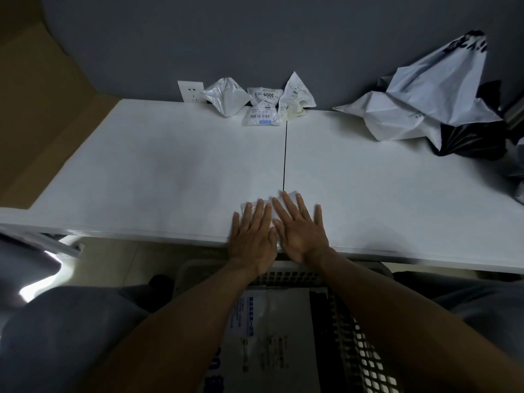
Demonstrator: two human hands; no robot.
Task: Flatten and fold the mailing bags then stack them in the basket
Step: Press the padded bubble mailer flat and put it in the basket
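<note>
A white tabletop [170, 171] stood against a dark grey wall [255, 35] bearing a white socket [190, 91]; lighting was dim.

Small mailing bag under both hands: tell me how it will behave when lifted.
Probably floppy: the small mailing bag lies flat beneath the left hand and right hand, so it should droop. Likely light; it may puff up like the crumpled bags by the wall. It could slide on the smooth table.
</note>
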